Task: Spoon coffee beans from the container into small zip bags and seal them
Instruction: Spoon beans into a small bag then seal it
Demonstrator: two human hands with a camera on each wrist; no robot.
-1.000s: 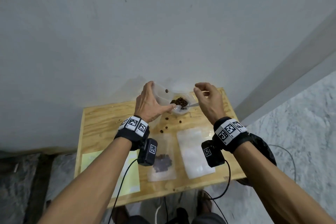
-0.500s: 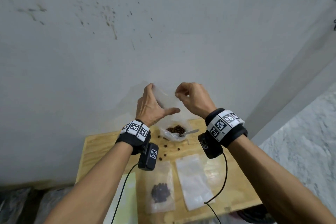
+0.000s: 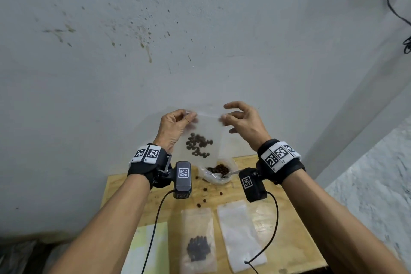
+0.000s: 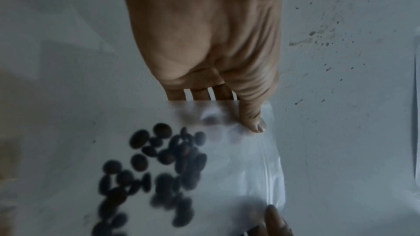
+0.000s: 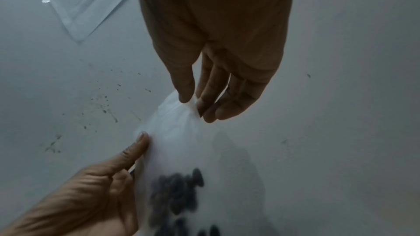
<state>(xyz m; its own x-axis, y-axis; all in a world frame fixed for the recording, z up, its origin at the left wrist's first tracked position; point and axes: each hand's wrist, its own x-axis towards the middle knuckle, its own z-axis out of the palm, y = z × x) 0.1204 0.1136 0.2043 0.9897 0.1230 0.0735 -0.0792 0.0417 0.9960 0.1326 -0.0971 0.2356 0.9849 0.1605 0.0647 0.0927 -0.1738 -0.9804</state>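
While it is held up in front of the wall, above the far end of the table (image 3: 124, 198), a small zip bag (image 3: 205, 131) of coffee beans (image 3: 198, 144) is pinched at its top left corner by the left hand (image 3: 175, 127) and at its top right corner by the right hand (image 3: 242, 122); the zip strip runs level from left to right between the two pinches, so either hand could be slid along it; below, the container (image 3: 216, 172) stands on the table with the spoon (image 3: 231, 173) resting in it.
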